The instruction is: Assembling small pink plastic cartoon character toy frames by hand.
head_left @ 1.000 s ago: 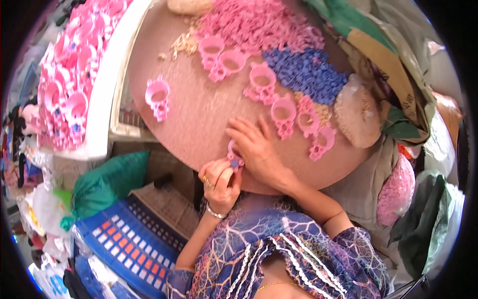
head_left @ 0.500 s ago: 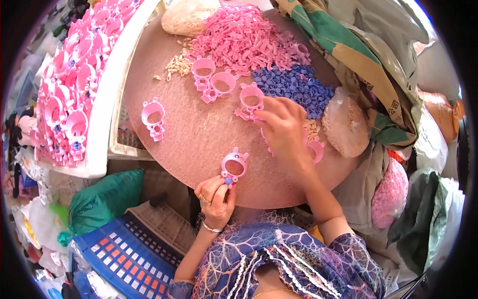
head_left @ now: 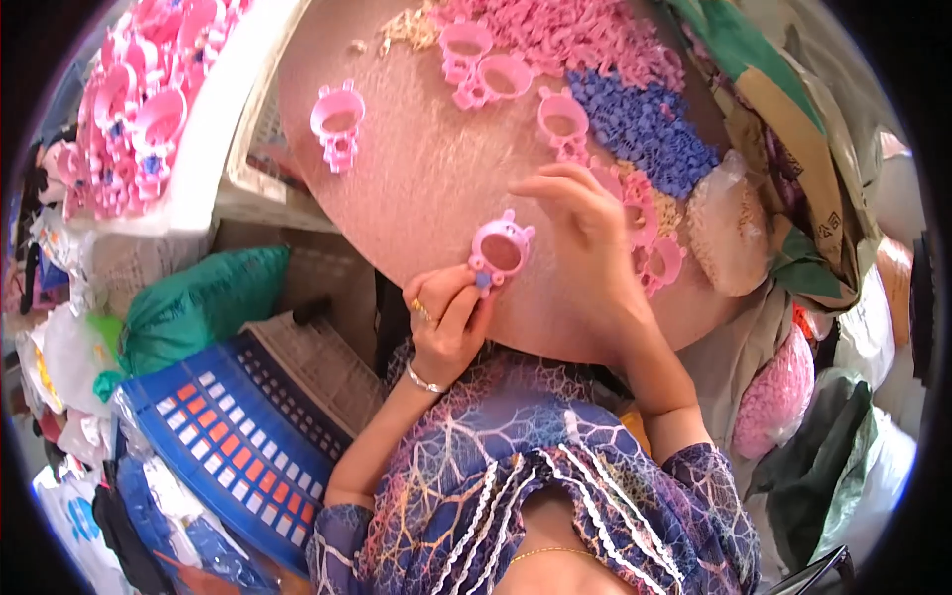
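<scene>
My left hand (head_left: 448, 322) pinches the lower end of a pink, bear-shaped plastic ring frame (head_left: 503, 248), which has small ears and a blue piece by my fingertips. It is held over the near edge of the round table (head_left: 416, 188). To its right, my right hand (head_left: 585, 223) hovers above the table with fingers bent and drawn together; anything between the fingertips is too small to make out. Beyond that hand lies another pink ring frame (head_left: 562, 117), close to a heap of small blue parts (head_left: 645, 129).
Pink parts (head_left: 565, 40) are heaped at the far side. A lone ring frame (head_left: 338, 124) lies left, and a clear bag of pale pieces (head_left: 729, 228) right. A white bin (head_left: 203, 149) of assembled pink pieces stands left, above a blue plastic basket (head_left: 228, 436).
My right hand has drawn back from the pink ring frame near the blue heap toward my left hand. The view has shifted; my left hand still holds its ring frame.
</scene>
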`<act>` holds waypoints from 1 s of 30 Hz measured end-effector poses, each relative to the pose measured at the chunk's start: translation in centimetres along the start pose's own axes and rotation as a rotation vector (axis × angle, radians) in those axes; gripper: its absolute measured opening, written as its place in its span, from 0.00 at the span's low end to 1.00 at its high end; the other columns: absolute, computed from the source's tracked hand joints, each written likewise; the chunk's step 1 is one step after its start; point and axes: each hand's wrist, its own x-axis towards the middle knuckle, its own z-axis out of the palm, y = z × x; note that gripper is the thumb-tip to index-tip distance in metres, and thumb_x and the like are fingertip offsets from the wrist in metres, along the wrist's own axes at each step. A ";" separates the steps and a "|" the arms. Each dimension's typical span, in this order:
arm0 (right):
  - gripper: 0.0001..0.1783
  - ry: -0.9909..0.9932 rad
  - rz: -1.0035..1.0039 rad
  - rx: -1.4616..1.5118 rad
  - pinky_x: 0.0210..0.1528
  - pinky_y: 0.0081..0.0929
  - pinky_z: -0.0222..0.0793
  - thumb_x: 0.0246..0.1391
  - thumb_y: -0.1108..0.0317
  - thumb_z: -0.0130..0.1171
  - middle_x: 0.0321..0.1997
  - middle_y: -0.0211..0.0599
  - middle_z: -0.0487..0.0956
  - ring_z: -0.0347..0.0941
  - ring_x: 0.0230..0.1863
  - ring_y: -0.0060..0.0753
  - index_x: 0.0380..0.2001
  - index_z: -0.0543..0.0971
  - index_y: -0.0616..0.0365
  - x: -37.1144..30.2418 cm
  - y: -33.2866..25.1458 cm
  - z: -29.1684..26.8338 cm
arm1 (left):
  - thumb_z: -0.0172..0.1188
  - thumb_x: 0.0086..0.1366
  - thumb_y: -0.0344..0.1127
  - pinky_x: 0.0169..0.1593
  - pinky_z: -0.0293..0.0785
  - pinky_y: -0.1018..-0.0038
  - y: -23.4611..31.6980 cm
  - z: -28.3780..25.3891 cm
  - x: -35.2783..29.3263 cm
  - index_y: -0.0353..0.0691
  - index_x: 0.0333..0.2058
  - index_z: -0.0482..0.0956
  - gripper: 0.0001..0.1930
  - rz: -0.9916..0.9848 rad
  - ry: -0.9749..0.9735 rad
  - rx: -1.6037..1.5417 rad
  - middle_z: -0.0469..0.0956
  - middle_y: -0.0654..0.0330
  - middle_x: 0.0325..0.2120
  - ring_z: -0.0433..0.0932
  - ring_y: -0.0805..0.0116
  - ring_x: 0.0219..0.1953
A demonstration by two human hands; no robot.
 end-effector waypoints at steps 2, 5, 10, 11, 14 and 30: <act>0.20 -0.045 0.111 0.128 0.42 0.20 0.71 0.53 0.87 0.58 0.39 0.31 0.80 0.77 0.42 0.25 0.45 0.85 0.55 -1.9 -0.3 -0.4 | 0.76 0.47 0.21 0.46 0.73 0.66 0.0 0.1 0.1 0.39 0.36 0.79 0.18 0.004 0.013 -0.042 0.81 0.59 0.39 0.82 0.60 0.40; 0.15 -0.009 0.534 0.679 0.51 0.17 0.73 0.54 0.82 0.66 0.46 0.31 0.82 0.77 0.45 0.19 0.46 0.82 0.62 -4.4 -0.2 -0.6 | 0.76 0.47 0.22 0.47 0.72 0.67 -0.2 0.3 0.0 0.40 0.36 0.79 0.18 -0.012 0.007 -0.055 0.81 0.60 0.39 0.82 0.61 0.40; 0.12 0.020 0.255 0.275 0.46 0.22 0.75 0.47 0.84 0.69 0.39 0.35 0.84 0.79 0.42 0.24 0.37 0.84 0.64 -6.9 1.1 1.4 | 0.76 0.47 0.22 0.48 0.72 0.67 -0.1 0.0 -0.4 0.40 0.37 0.80 0.18 -0.028 -0.010 -0.050 0.81 0.60 0.40 0.82 0.61 0.42; 0.13 0.033 0.210 0.250 0.44 0.23 0.75 0.44 0.83 0.71 0.40 0.37 0.83 0.80 0.41 0.28 0.35 0.84 0.63 -7.2 1.4 1.8 | 0.76 0.47 0.22 0.48 0.72 0.67 -0.1 0.0 -0.5 0.40 0.37 0.80 0.18 -0.036 -0.009 -0.046 0.81 0.60 0.40 0.82 0.61 0.42; 0.14 0.042 0.174 0.165 0.44 0.23 0.74 0.42 0.81 0.74 0.42 0.36 0.82 0.79 0.42 0.29 0.35 0.84 0.60 -7.6 1.0 2.2 | 0.76 0.47 0.22 0.49 0.72 0.65 -0.1 0.1 -0.7 0.39 0.36 0.80 0.17 -0.036 -0.005 -0.066 0.81 0.60 0.39 0.82 0.60 0.42; 0.18 0.027 0.144 0.095 0.48 0.27 0.74 0.40 0.79 0.76 0.43 0.37 0.81 0.78 0.45 0.32 0.38 0.84 0.59 -7.1 1.3 2.4 | 0.76 0.45 0.23 0.51 0.71 0.65 -0.3 -0.1 -0.7 0.39 0.36 0.80 0.19 -0.029 -0.023 -0.093 0.81 0.58 0.40 0.82 0.60 0.44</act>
